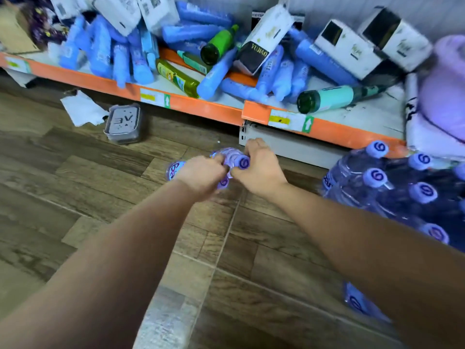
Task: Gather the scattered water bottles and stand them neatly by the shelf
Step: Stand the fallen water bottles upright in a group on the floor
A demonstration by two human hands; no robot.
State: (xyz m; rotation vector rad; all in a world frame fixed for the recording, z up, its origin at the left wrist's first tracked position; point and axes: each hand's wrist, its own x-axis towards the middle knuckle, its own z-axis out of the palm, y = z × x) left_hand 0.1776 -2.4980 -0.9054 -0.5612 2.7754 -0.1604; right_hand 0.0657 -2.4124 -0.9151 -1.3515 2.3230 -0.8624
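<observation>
**Both hands on bottles in front of the shelf**

The left hand (198, 172) has its grip closed on a small clear bottle (176, 170) with a purple label; the cap below the knuckles seems to belong to it, but the blur hides this. The right hand (259, 167) is closed around the neck of a second bottle (241, 161), whose purple cap shows between thumb and fingers. The two bottles touch each other, low over the floor (100, 197), just in front of the shelf (206, 107).

To the right, near the shelf, a group of bottles (392, 187) already stands upright, caps up. One more bottle (357, 301) lies on the floor at the near right.

The bottles are thin clear plastic, smooth and round, so I think they can slip or roll if a grip loosens. Setting two down together may knock one over, or push it into the standing group. The floor is wood-pattern planks, flat and hard. The shelf has an orange edge and carries a loose heap of blue tubes (120, 56), which a bump might disturb.
</observation>
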